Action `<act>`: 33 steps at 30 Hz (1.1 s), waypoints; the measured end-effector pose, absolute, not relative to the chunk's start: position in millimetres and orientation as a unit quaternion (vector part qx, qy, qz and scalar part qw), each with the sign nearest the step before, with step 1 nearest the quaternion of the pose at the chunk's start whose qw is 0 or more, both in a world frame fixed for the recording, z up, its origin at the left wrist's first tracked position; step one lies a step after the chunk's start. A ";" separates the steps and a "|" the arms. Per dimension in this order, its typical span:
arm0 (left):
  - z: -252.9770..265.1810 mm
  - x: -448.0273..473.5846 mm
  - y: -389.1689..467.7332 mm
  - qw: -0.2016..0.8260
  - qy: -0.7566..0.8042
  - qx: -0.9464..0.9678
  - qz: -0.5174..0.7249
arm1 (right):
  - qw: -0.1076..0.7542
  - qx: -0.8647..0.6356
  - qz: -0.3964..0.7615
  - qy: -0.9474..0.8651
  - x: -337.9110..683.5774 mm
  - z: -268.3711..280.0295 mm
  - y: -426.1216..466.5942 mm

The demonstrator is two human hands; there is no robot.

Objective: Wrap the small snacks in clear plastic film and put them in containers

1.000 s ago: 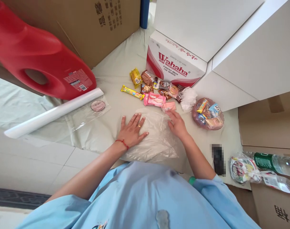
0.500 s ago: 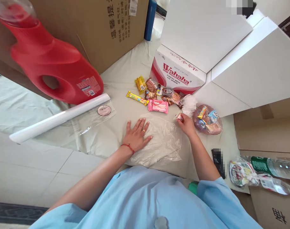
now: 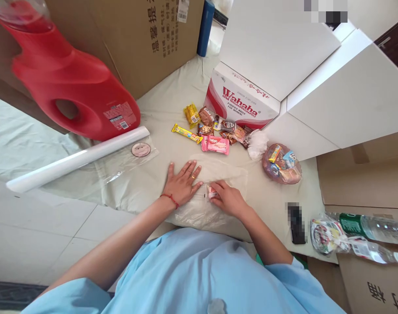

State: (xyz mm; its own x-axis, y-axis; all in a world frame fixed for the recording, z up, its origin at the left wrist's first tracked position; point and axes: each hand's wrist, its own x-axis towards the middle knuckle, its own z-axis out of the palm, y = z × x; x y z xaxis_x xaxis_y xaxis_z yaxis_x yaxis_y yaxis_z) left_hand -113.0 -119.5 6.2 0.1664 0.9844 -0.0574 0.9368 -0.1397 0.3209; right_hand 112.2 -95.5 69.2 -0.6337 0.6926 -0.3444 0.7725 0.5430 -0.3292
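We're seemingly placing the packet (image 3: 212, 192) our right hand (image 3: 229, 199) pinches at three o'clock from our spread left hand (image 3: 181, 186); release calls for gentleness.

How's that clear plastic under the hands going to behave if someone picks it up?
The clear plastic would likely be floppy, since it lies flat and creased on the cloth. It's probably very light, being thin enough to see through. Its glossy shine suggests it may feel a bit slippery.

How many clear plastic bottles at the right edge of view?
2: a green-labelled bottle and, below it in the picture, a white-capped bottle. Others may be hidden.
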 end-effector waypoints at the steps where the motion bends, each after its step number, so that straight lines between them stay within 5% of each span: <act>1: 5.9 -115.1 -118.6 0.143 0.639 0.751 0.083 | 0.071 0.435 -0.234 0.867 122.4 63.4 -102.0; 8: 2.6 -116.9 -111.6 0.131 0.638 0.755 0.075 | -0.070 0.546 -0.220 0.805 168.1 53.0 -120.7; 22: 6.1 -114.9 -118.6 0.129 0.646 0.750 0.061 | -0.260 0.586 -0.126 0.757 162.8 129.2 -56.0; 26: 5.7 -116.9 -122.8 0.137 0.640 0.754 0.057 | -0.354 0.570 -0.413 0.615 176.8 122.3 -43.0; 29: 4.2 -117.7 -122.6 0.138 0.639 0.754 0.061 | -0.305 0.518 -0.621 0.503 175.2 99.9 -47.5; 33: 2.6 -117.2 -122.2 0.138 0.639 0.754 0.061 | -0.310 0.539 -0.683 0.383 174.4 67.4 -39.2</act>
